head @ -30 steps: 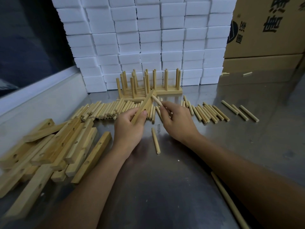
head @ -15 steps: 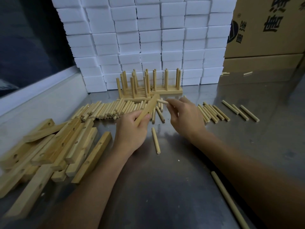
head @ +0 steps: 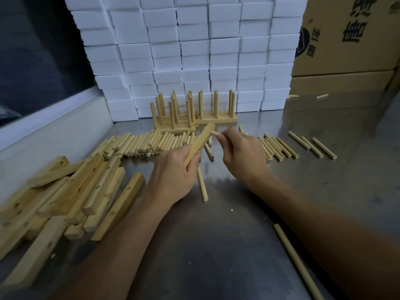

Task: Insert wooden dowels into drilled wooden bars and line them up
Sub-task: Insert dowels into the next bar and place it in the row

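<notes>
Pressing a dowel into a drilled bar

Gripping a pale drilled wooden bar by its lower end, the left hand tilts it up toward frame centre. The right hand pinches a short round wooden dowel, its tip now touching the bar's upper end; a second ago it was still apart. Loose dowels lie in a row behind, finished pegged bars stand at upper centre, and spare drilled bars are heaped at left on the steel table.
</notes>
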Tool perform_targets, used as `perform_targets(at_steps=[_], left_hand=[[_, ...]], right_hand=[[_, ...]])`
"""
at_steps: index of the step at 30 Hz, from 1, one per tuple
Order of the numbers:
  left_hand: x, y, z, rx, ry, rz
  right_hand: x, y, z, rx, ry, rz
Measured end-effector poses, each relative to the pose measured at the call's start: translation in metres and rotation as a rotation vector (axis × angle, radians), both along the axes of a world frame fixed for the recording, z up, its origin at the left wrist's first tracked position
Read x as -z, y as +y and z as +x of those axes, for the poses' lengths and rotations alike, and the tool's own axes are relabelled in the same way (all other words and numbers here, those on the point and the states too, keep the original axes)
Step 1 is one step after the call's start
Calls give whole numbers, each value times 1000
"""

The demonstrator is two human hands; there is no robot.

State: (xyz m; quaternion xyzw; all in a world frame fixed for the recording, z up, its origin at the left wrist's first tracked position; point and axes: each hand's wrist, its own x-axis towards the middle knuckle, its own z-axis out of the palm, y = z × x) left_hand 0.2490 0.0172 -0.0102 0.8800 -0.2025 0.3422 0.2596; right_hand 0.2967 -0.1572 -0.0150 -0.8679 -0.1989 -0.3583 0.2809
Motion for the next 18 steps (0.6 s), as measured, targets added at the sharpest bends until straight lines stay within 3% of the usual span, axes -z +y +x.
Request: perform_targets(at_steps=[6,9,13,16,18], left_hand=[[0,-1,1,27,4,25],[3,-4,0,3,65,-63],[7,-9,3,-4,301,-384],[4,-7,4,119,503,-730],[1,-3,4,191,550,-836]], right_hand=[[3,-1,3,-5,89,100],[2,0,3,-18,85,146],[-3,1,-2,-94,37,231],[-12,4,-5,-153,-63,184],[-16,7,-6,-197,-121,109]])
